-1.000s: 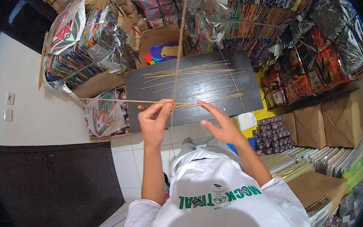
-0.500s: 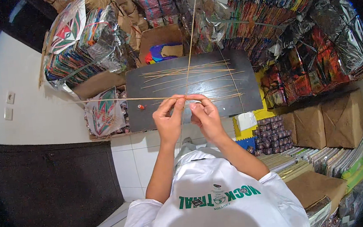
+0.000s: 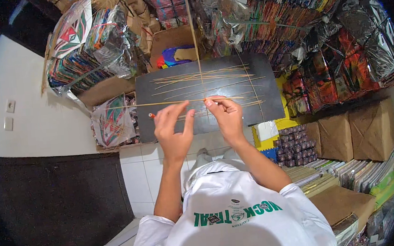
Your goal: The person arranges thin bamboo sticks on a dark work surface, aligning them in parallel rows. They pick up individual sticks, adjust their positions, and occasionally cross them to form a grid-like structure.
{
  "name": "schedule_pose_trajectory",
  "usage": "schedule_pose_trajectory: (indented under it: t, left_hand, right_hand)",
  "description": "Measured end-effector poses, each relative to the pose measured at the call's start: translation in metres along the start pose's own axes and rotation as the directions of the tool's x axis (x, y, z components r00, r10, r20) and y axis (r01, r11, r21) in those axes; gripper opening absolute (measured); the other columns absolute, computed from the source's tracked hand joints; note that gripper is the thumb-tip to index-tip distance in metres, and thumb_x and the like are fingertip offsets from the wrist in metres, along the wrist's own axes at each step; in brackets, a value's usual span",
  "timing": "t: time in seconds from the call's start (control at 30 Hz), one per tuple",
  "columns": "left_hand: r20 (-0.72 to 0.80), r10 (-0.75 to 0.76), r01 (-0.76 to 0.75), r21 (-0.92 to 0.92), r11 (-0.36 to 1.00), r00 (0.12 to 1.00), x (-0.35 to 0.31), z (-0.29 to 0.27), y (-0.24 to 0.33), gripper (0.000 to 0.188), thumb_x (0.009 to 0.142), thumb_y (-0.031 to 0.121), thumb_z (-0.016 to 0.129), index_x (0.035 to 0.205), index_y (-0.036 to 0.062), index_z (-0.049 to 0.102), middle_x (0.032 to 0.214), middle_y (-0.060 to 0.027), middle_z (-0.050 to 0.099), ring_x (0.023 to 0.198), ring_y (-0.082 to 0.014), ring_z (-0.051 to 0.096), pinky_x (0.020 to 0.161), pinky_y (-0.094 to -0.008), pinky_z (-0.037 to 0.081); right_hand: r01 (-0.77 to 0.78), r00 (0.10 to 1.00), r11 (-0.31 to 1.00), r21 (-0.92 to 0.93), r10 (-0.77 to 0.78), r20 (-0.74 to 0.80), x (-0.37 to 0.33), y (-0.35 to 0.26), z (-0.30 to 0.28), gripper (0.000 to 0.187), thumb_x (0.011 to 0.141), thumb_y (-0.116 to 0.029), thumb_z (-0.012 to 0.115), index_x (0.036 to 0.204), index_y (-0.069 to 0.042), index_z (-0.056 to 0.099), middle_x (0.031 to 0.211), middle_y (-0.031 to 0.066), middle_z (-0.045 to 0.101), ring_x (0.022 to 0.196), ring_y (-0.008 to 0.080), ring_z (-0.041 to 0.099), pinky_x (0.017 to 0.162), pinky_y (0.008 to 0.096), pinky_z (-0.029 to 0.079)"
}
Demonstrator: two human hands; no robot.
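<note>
Wears a white shirt (image 3: 233,203) with green lettering, closest to the view. Keeps the left hand (image 3: 172,129) with thumb and fingers wide apart, near the sideways stick; cannot tell if touching it. Pinches two crossed sticks (image 3: 202,88) at their crossing with the fingers of the right hand (image 3: 226,118), above a dark worktop (image 3: 270,92) bearing loose sticks (image 3: 219,78) and a small red cylinder (image 3: 151,115). Faces, beyond the worktop, a cardboard box (image 3: 172,38) and stacked colourful sheets (image 3: 285,7).

Sticks (image 3: 235,76) obstruct the tabletop (image 3: 271,101), leaving passage along its right edge.
</note>
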State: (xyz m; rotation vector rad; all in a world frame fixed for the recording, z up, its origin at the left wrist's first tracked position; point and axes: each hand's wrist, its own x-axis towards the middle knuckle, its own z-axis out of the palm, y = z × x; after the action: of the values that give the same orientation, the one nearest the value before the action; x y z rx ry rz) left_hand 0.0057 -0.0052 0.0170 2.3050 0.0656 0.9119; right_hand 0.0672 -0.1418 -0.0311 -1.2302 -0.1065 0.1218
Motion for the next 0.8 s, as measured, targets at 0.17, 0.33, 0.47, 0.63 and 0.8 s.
schedule_pose_trajectory:
  t: [0.17,0.33,0.47,0.63,0.8]
  left_hand:
    - [0.180,-0.029,0.055,-0.143,0.988,0.983,0.027,-0.017,0.002,0.032,0.081,0.011,0.078,0.111,0.0024,0.072,0.103,-0.0111,0.072,0.090,-0.0215,0.067,0.082,-0.0319,0.052]
    - [0.460,-0.191,0.349,-0.289,0.892,0.867,0.030,-0.028,-0.015,0.018,0.084,0.006,0.073,0.100,0.0000,0.074,0.091,-0.0102,0.074,0.078,-0.0134,0.066,0.076,-0.0281,0.051]
    - [0.487,-0.228,0.418,-0.327,0.848,0.843,0.026,-0.029,-0.022,0.014,0.086,0.005,0.071,0.097,-0.0030,0.072,0.088,-0.0077,0.074,0.079,-0.0104,0.065,0.075,-0.0269,0.051]
    - [0.403,-0.345,0.514,-0.460,0.724,0.847,0.015,-0.033,-0.042,0.011,0.092,0.005,0.068,0.099,-0.0033,0.068,0.094,-0.0056,0.071,0.088,-0.0113,0.065,0.082,-0.0259,0.050]
    - [0.298,-0.459,0.542,-0.563,0.624,0.837,0.007,-0.059,-0.060,0.013,0.095,0.007,0.066,0.103,-0.0017,0.065,0.097,-0.0069,0.070,0.090,-0.0102,0.064,0.083,-0.0241,0.048]
  right_hand:
    - [0.047,0.981,0.982,-0.182,-0.012,0.192,-0.001,-0.011,0.003,0.016,0.090,-0.013,0.074,0.100,-0.001,0.075,0.061,-0.0119,0.041,0.055,-0.0014,0.029,0.048,0.0206,0.020]
    - [0.085,0.948,0.950,-0.300,0.015,0.318,0.002,-0.021,0.003,0.015,0.089,-0.014,0.073,0.101,-0.005,0.076,0.059,-0.0099,0.039,0.054,0.0009,0.030,0.048,0.0227,0.023]
    - [0.083,0.912,0.924,-0.374,0.081,0.401,0.004,-0.030,0.001,0.016,0.090,-0.014,0.072,0.103,-0.006,0.076,0.064,-0.0082,0.048,0.059,0.0003,0.036,0.051,0.0226,0.028]
    - [0.216,0.895,0.885,-0.412,-0.011,0.445,0.005,-0.027,-0.023,0.014,0.091,-0.012,0.069,0.102,-0.007,0.075,0.074,-0.0030,0.058,0.060,0.0027,0.044,0.054,0.0220,0.036]
    - [0.293,0.912,0.779,-0.555,-0.054,0.406,0.004,-0.033,-0.068,0.012,0.090,-0.013,0.069,0.099,-0.010,0.075,0.085,0.0027,0.069,0.062,0.0098,0.051,0.058,0.0255,0.041]
